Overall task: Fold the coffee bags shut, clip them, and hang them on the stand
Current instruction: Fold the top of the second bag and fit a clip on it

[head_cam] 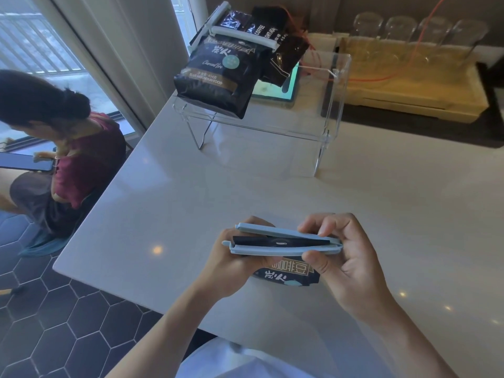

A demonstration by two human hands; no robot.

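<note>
Two hands at work over a pale desk (191,186), broad and bare but for a few things. At its far end, a clear stand (331,110) with thin legs, its top rail carrying hung bags: a big black one (215,75) at the left, clamped under a pale clip (242,36), and more dark bags (283,47) just behind and to its right, overlapping one another. Beyond the stand, a yellow tray (414,94) against the wall, with a row of upturned glasses (420,28) along its back. Off the desk's left edge, a seated person (68,156) in a dark red top, above a floor (60,323) of dark hexagon tiles. Near the front edge, held upright between both hands, a black bag (286,274) with its printed face toward the camera and its folded top lying between the two arms of a light blue clip (286,242). Clip hinged at the right, arms parted a little at the left, the dark fold showing in the gap. Left hand (240,268) wrapped round the bag's left side just below the clip, thumb up by the clip's open end. Right hand (346,266) curled over the hinge end, its fingers (321,227) pressing on the far arm and the thumb on the near arm, pinching the two together. Bottom of the bag hidden behind the hands; whether resting on the desk, cannot tell.
</note>
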